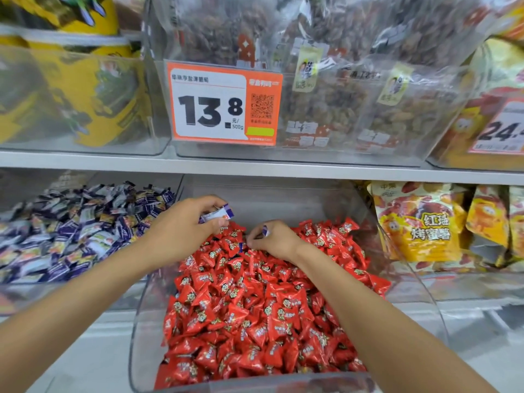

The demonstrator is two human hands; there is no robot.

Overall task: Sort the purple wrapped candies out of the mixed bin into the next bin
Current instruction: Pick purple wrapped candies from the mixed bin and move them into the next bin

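Risk at left hand point(181, 231): clutches a few purple wrapped candies point(218, 215) with ends poking out of the grip, could shed one back onto the red candies point(255, 307) in transit. Risk at right hand point(276, 241): pinches one purple candy point(265, 230) knuckles-down in the pile, could drag a red along. Left of left hand: next bin point(56, 293), heaped with purple. Under both hands: mixed bin point(144, 321), almost all red; stray purple wrapper point(241, 246) between the hands. Right of right hand: yellow snack bags point(419, 222).
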